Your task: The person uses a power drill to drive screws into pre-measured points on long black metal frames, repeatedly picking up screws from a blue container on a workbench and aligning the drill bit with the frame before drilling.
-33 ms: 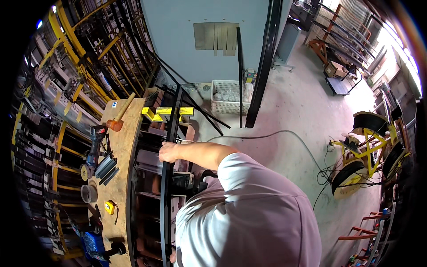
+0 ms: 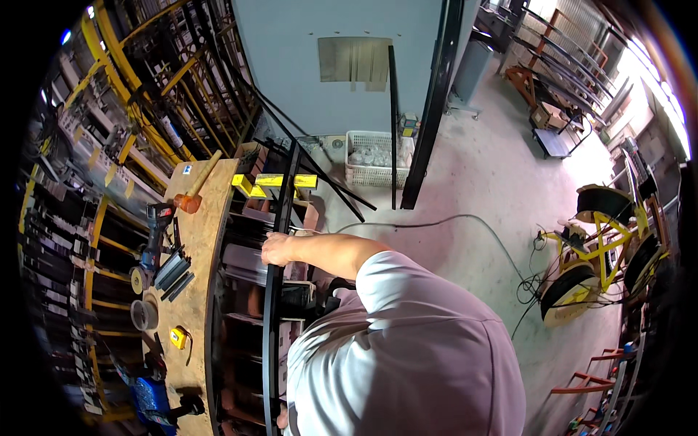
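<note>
A long black metal bar (image 2: 271, 327) runs from the yellow support blocks (image 2: 305, 182) down to the lower edge of the view. My right hand (image 2: 275, 249) is wrapped around it, fingers over its left side, with the arm stretched out from the white sleeve. At the bottom edge, a small piece of my left hand (image 2: 282, 417) shows beside the same bar; its fingers are hidden. Left of the bar stands a wooden bench (image 2: 193, 251). It carries a mallet (image 2: 206, 174), a cordless grinder (image 2: 153, 243), short dark strips (image 2: 173, 273) and a yellow tape measure (image 2: 179, 336).
Shelving (image 2: 243, 327) lies beneath the bar. Ahead, a white plastic basket (image 2: 369, 175) and upright black bars (image 2: 434, 109) stand by a grey panel (image 2: 283, 94). A cable (image 2: 476, 218) crosses the floor toward large reels (image 2: 571, 287) at right. Bar racks (image 2: 109, 218) fill the left.
</note>
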Action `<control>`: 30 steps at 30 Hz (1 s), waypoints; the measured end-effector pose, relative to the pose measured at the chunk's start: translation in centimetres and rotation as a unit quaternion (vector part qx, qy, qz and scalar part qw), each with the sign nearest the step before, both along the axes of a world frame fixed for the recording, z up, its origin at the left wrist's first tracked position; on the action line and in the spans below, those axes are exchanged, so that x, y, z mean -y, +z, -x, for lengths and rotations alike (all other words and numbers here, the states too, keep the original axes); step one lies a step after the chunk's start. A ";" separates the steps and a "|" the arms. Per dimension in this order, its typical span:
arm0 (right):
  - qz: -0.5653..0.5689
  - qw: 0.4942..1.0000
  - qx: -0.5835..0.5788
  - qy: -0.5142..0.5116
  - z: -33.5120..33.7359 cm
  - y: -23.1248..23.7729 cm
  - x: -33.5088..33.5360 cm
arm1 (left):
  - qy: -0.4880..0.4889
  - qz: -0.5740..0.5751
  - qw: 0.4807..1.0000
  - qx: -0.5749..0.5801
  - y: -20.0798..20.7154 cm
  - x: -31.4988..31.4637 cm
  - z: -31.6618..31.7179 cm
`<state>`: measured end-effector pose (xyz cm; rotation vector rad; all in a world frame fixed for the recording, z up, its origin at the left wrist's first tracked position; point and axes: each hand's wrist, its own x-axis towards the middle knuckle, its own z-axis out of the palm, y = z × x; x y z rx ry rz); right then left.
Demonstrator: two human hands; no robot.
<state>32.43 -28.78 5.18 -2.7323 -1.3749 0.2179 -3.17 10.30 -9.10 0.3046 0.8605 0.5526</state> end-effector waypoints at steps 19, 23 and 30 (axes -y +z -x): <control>-0.054 0.977 -0.126 0.165 -3.1 4.6 -8.7 | 0.157 0.021 0.959 -0.236 -1.2 10.9 12.3; -0.178 0.975 -0.118 0.058 -9.4 4.5 -20.1 | 0.134 0.025 0.949 -0.284 0.0 17.0 10.2; -0.197 0.980 -0.020 0.026 -11.2 0.2 -26.8 | 0.057 -0.124 0.921 -0.365 7.7 24.0 2.9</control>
